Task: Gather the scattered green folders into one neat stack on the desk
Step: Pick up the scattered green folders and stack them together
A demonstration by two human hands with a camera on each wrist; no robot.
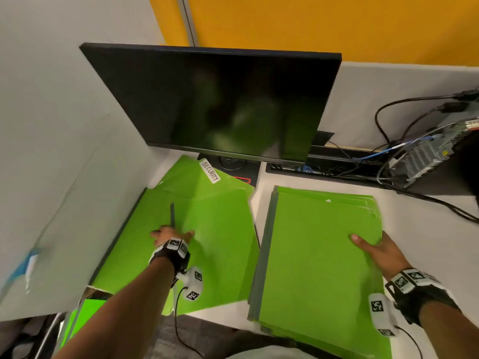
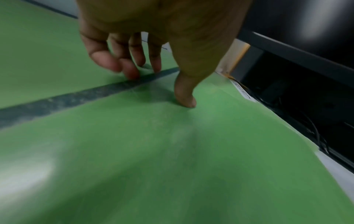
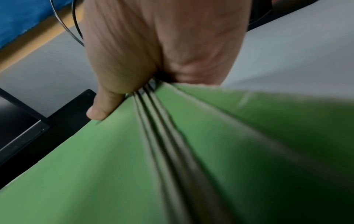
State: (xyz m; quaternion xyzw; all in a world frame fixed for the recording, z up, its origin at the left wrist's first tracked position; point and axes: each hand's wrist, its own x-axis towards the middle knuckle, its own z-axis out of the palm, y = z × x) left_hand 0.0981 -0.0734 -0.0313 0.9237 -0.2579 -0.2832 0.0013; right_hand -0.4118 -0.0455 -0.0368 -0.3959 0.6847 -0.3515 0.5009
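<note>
Right hand (image 1: 381,251) pinches the gathered stack (image 1: 318,255) at its right edge — thumb on top. Left hand (image 1: 171,235), fingers relaxed, presses the loose folders (image 1: 207,216) lying left of it on the desk (image 1: 414,216). I judge them light, floppy, slick — grab the spine edge

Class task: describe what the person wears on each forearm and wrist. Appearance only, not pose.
Both forearms are bare, with no sleeves. Each wrist carries a black strap bearing white tiles with black square-pattern markers, plus a white marked camera pod below it. A thin black cable trails from the left pod.
</note>
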